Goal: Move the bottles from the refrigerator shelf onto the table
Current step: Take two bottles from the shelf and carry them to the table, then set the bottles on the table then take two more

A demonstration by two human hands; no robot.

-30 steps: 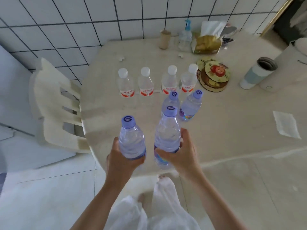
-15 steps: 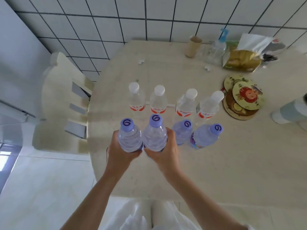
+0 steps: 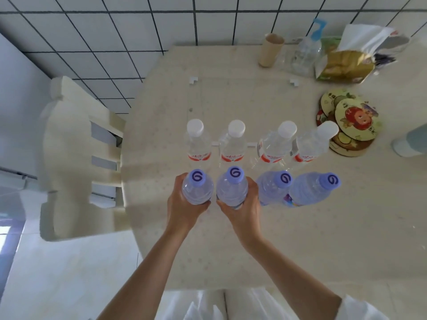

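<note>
Left hand (image 3: 184,204) is wrapped round one purple-cap bottle (image 3: 197,189), right hand (image 3: 242,207) round a second one (image 3: 232,188), both low over the near part of the table (image 3: 300,239), can't tell if they're touching down yet. Two more purple-caps (image 3: 293,188) stand just to the right, four white-cap bottles (image 3: 254,144) in a row just beyond. It's tight in there, so I'd guess a sloppy release could tip a neighbour over.

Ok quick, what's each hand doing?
Left hand: grips a purple-capped bottle.
Right hand: grips the next purple-capped bottle.
</note>
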